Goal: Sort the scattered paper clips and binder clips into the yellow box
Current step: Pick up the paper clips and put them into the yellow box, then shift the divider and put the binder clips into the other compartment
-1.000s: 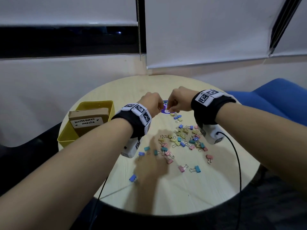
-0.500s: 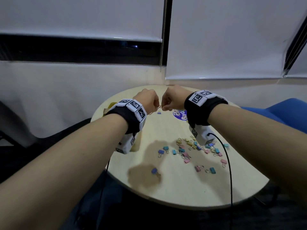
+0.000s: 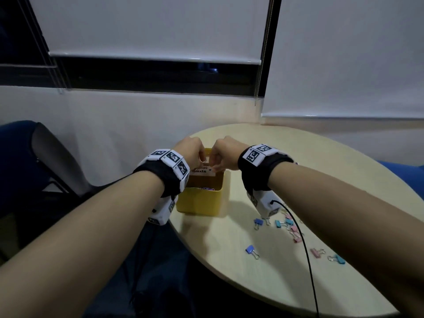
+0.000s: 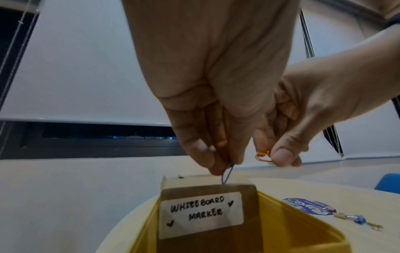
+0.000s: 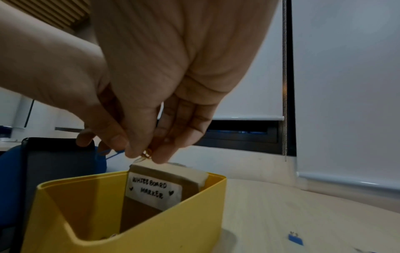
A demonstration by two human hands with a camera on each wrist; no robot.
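Both hands hang side by side over the yellow box [image 3: 202,200] at the table's left edge. My left hand [image 3: 192,152] pinches a blue paper clip [image 4: 226,172] just above the brown carton [image 4: 201,212] labelled "whiteboard marker" that stands inside the box. My right hand [image 3: 223,154] pinches an orange paper clip [image 4: 262,155], also seen as an orange paper clip [image 5: 147,154] between thumb and finger in the right wrist view. Several pink, blue and teal binder clips [image 3: 289,226] lie scattered on the table to the right of the box.
The round wooden table [image 3: 263,283] ends close to the box's left side. A round sticker [image 4: 307,206] lies beyond the box. Blue chairs [image 3: 20,161] stand left and right. A black cable [image 3: 305,249] trails from my right wrist across the clips.
Both hands, each pinching a paper clip, have travelled left from above the clip pile to over the yellow box. My view has swung left with them.
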